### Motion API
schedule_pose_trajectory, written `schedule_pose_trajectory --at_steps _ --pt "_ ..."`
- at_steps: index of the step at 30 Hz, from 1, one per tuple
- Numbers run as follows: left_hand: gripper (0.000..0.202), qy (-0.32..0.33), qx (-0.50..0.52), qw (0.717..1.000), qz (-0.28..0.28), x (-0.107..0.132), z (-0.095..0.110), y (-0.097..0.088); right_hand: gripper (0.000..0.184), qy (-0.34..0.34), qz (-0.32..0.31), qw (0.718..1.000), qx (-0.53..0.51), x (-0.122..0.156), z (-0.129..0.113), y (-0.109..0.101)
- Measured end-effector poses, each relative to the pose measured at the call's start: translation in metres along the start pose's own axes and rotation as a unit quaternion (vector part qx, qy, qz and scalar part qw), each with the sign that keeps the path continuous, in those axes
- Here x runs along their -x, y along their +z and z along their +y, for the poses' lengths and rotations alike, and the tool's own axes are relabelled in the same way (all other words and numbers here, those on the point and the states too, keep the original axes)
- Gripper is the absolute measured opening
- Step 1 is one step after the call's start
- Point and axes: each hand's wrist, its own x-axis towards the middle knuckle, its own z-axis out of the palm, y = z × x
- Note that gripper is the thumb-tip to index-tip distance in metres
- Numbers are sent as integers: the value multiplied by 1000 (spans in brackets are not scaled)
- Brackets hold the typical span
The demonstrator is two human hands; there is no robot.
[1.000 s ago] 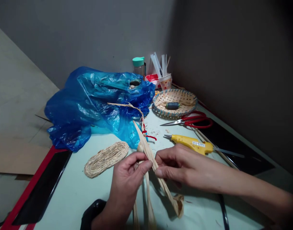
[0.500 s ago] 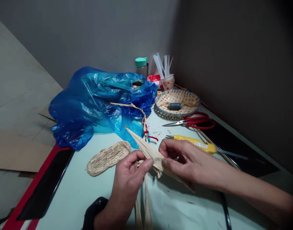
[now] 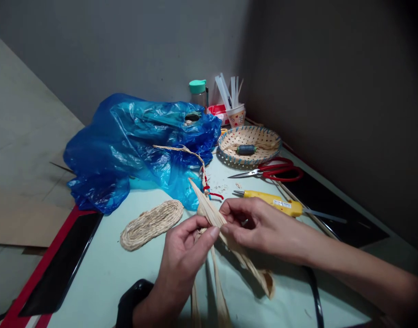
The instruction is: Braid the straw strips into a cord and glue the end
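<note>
My left hand (image 3: pixel 183 257) and my right hand (image 3: pixel 260 228) both pinch a bundle of pale dried leaf strips (image 3: pixel 209 209) over the pale green table (image 3: pixel 102 278). Left thumb and fingers close on the strips from the left. Right fingers close on a wide strip that runs down and to the right, ending in a curled tip (image 3: pixel 268 282). More strips hang toward me between my wrists. A thin braided cord with red thread (image 3: pixel 203 175) rises behind the bundle.
An oval woven straw mat (image 3: pixel 150 223) lies left of my hands. Behind are a crumpled blue plastic bag (image 3: pixel 136 146), a woven tray (image 3: pixel 250 146) holding a dark spool, red scissors (image 3: pixel 270 172), a yellow glue gun (image 3: pixel 273 202), a cup of glue sticks (image 3: pixel 236 114) and a green-capped bottle (image 3: pixel 198 93).
My right hand has turned the wide strip from pointing up-left back to a steeper line, and its long end now trails down to the right. My left hand keeps its pinch.
</note>
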Motion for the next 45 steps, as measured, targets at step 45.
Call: schedule_pose_trajectory --at_steps 45 --pt "15 34 -23 999 -6 -4 -2 -5 24 -89 47 995 -2 44 -53 -4"
